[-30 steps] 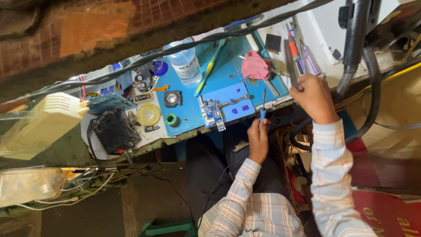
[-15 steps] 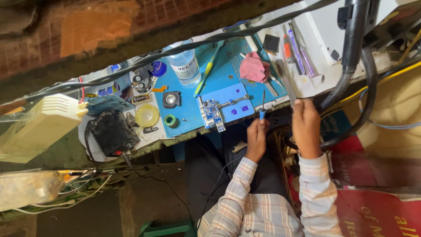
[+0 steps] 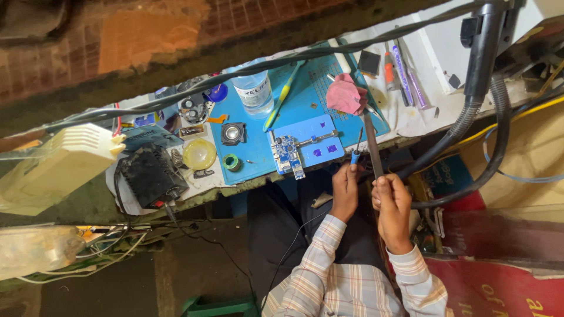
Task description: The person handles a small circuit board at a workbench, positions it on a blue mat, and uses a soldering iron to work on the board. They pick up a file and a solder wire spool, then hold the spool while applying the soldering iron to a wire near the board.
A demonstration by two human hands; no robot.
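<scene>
The left hand (image 3: 345, 191) is closed around the blue handle of a soldering iron (image 3: 356, 149), whose thin tip points up toward the blue work mat (image 3: 305, 117). The right hand (image 3: 392, 205) grips a long flat metal tool (image 3: 372, 144) (a file or tweezers, hard to tell), fingers wrapped about its lower end, the shaft rising above the fingertips to a pink cloth (image 3: 345, 95). A small circuit board (image 3: 288, 154) lies left of the iron.

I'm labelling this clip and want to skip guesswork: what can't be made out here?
Head view only:
- Tip of the long grey tool in the right hand: hidden behind the pink cloth.
- Blue-handled tool in the left hand: its tip too small to identify.
- Circuit board: parts too small.
</scene>
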